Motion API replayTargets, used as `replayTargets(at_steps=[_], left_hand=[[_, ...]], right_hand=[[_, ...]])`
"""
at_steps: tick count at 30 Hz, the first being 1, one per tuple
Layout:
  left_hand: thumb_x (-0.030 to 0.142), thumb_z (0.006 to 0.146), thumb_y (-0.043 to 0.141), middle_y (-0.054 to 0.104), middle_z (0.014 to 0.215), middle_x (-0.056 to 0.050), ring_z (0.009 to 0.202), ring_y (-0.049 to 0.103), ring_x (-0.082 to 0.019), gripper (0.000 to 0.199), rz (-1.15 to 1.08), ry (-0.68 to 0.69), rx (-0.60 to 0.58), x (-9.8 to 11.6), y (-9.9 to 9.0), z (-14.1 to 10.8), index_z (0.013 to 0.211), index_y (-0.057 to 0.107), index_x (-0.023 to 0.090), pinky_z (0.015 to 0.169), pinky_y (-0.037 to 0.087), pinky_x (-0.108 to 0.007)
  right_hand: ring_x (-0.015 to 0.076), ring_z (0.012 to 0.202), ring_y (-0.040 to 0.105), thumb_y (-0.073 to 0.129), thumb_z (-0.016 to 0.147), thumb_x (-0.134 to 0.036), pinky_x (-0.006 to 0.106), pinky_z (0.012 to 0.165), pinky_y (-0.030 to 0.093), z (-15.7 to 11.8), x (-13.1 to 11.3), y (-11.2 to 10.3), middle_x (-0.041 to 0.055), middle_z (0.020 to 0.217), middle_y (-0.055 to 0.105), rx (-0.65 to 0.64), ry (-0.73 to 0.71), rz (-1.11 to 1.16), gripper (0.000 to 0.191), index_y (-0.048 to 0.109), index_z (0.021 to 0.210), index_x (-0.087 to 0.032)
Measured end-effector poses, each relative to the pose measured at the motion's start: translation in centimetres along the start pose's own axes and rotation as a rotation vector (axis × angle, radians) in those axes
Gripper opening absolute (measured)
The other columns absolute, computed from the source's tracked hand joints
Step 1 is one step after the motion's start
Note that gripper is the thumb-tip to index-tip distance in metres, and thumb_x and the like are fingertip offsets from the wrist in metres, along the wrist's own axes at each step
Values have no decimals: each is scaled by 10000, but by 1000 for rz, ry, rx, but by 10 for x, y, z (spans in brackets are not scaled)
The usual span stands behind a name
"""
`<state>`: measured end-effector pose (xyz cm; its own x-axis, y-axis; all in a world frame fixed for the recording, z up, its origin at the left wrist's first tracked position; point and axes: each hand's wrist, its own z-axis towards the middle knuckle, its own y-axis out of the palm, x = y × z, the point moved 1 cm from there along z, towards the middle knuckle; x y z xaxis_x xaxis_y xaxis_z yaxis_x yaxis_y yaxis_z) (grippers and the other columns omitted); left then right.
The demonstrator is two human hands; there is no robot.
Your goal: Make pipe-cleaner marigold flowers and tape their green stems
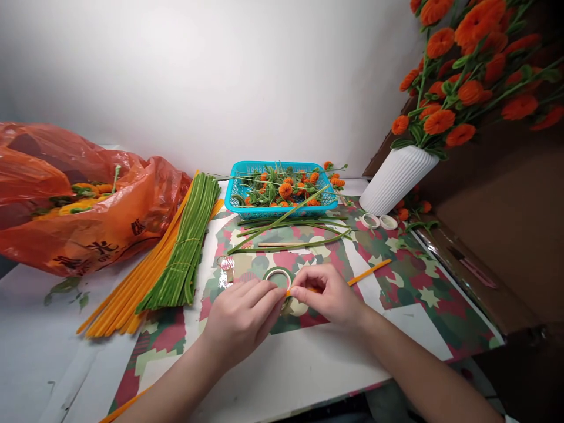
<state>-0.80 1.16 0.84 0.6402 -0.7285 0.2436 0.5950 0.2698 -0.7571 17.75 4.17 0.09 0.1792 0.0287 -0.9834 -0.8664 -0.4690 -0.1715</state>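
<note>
An orange pipe cleaner [369, 272] is pinched near its middle between the fingertips of both hands. My left hand [244, 314] is closed, its fingertips meeting those of my right hand [328, 294], which grips the stem with thumb and forefinger. One length sticks out past the right hand, and an orange piece shows again beside my left forearm at the bottom edge. Just behind the fingertips lies a roll of green tape [278, 271], partly covered by the hands. What the pinched spot looks like is mostly hidden by the fingers.
Bundled green pipe cleaners [180, 252] lie over orange ones [127, 294] at left, beside an orange plastic bag [132, 229]. Behind are loose green stems [291, 223] and a blue basket [233, 202] of orange flowers. A white vase [394, 179] and two tape rolls [388, 222] stand right.
</note>
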Motion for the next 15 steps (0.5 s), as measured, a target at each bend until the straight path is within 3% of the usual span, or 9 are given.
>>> replayTargets(at_steps=[2,6,8,10,13,15], left_hand=[[158,887,503,654,674,-17,564,562,-127,155,-242,-198,-90,0,-1,2,822,642,176,513,410,-232],[295,879,502,584,570,4,462,503,-101,241,-976,-779,-421,-1,3,2,685,577,175,431,384,-204],[324,872,499,590,571,-2,441,497,-99,254,-1137,-888,-511,-2,5,2,681,567,171,417,381,-207],[315,883,501,628,613,-19,476,528,-110,235,-991,-784,-445,-4,4,2,735,609,167,438,399,-216],[214,870,553,690,744,-37,616,597,-139,108,-455,-336,-162,-5,-1,4,874,655,177,546,448,-244],[146,847,585,698,774,-26,659,604,-147,95,-159,-52,-32,-5,-4,5,908,646,186,593,443,-260]], right_hand=[[100,565,455,612,815,-229,216,499,345,-1,-1,0,1,638,559,-4,-61,-61,120,646,732,-151],[93,556,442,597,823,-194,222,519,345,-4,-5,0,-4,638,566,10,-339,-180,94,661,760,-164],[96,569,454,586,828,-187,223,529,353,-4,-5,0,2,654,579,9,-361,-181,102,660,761,-166],[103,586,470,584,836,-208,221,525,356,-3,-4,0,8,669,585,2,-243,-135,112,652,759,-163],[102,589,469,618,829,-292,218,525,361,0,-1,0,0,662,562,-33,-32,23,158,629,753,-154],[95,583,454,659,798,-331,214,528,361,2,1,0,-13,645,540,-62,42,134,196,619,739,-149]])
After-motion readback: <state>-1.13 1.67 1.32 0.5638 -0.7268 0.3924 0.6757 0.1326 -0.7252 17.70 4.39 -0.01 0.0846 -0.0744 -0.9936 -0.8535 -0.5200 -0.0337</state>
